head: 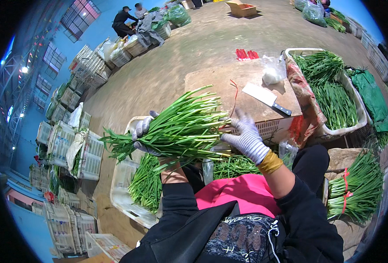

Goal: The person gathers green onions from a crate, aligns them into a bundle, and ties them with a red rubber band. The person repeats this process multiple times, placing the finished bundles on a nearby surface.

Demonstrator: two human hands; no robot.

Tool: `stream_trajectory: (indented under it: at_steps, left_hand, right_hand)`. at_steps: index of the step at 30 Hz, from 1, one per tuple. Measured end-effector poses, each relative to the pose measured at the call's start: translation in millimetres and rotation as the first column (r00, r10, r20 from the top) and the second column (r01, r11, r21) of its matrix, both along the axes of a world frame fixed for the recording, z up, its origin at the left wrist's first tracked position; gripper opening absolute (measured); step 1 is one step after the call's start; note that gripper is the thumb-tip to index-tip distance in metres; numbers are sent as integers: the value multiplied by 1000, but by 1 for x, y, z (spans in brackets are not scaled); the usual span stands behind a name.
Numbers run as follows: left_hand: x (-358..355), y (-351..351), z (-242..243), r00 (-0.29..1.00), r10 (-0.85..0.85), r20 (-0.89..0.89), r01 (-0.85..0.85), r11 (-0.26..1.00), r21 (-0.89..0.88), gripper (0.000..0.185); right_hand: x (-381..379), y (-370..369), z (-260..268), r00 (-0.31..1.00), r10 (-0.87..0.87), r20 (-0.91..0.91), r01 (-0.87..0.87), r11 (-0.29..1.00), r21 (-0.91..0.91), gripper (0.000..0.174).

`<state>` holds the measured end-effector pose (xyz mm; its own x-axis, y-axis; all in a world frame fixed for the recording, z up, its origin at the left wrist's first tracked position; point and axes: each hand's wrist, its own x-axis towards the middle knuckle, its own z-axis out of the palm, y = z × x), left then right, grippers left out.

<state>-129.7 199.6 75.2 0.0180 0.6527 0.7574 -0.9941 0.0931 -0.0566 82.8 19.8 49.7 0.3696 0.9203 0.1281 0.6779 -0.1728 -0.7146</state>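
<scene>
My left hand, in a striped glove, is wrapped around a loose bunch of garlic chives near its leafy end. The pale stem ends fan out to the right, uneven in length. My right hand, gloved too, is at those stem ends with its fingers apart; whether the fingertips touch the stems is hard to tell. Beyond it a wooden board lies on a crate. On the board are a cleaver with a black handle, a red tie and a clear plastic bag with something white inside.
A white crate of chives stands at my left, more chives lie before my lap. Bundles with red ties lie at my right, near a full crate. Red strips sit at the board's far edge. Two people are far off.
</scene>
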Motion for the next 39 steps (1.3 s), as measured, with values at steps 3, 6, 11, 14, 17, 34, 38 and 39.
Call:
stream_trajectory:
  at_steps: [3,6,11,14,17,34,38,39]
  left_hand:
    - [-4,0,-2,999,6,-41,-6,1000,14,21]
    - [-2,-2,-2,998,-25,-50,25,1000,0,21]
    - [2,-6,3,997,-39,-72,38,999,-15,22]
    - [-4,-5,6,994,-69,-84,69,998,3,21]
    - [-10,-4,8,992,-96,-83,97,995,15,21]
    - [-3,-20,21,972,-110,-206,114,993,7,24]
    - [-8,-17,16,977,-132,-165,120,989,-84,27]
    - [-6,-17,15,976,-139,-165,124,987,-100,27]
  right_hand:
    - [0,1,3,967,163,-196,-143,983,111,56]
    - [-3,15,9,969,233,-85,-236,972,-22,52]
    - [-21,3,-18,162,264,-951,-97,963,251,46]
    - [-5,-29,-46,386,212,-898,-43,976,212,33]
    - [25,-60,-56,987,154,-52,-161,970,-184,29]
    - [17,-36,-51,971,-231,-61,227,972,-64,21]
    - [9,-66,-24,990,-101,101,95,993,65,43]
    - [3,-64,-13,980,-62,187,16,971,239,52]
